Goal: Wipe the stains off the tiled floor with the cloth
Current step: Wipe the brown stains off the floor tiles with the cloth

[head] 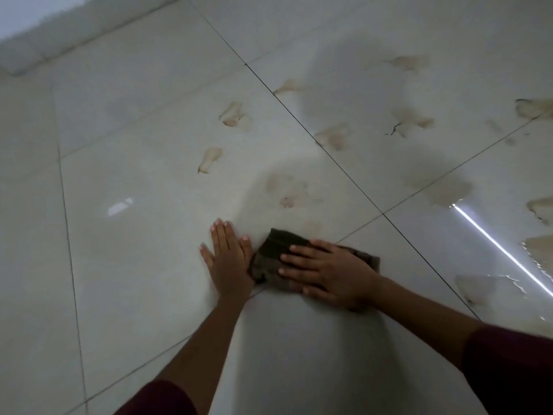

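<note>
Right hand (332,272) flat, fingers spread, pressing dark cloth (276,250) on tiled floor (134,265), left hand (229,256) open flat just beside cloth, holding nothing, tan stains (233,115) beyond cloth

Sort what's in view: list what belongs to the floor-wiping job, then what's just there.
Part of the job:
- cloth, pressed flat under the right hand
- brownish stains scattered over the tiled floor
- left hand, braced flat on a tile

Just there:
- wall base at far left
- bright light reflection

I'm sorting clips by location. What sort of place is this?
Probably an indoor room, which kind I cannot tell: a glossy tiled floor with dark grout lines, a white wall at the far left, and a ceiling light's reflection. Brownish stains dot the tiles.
</note>
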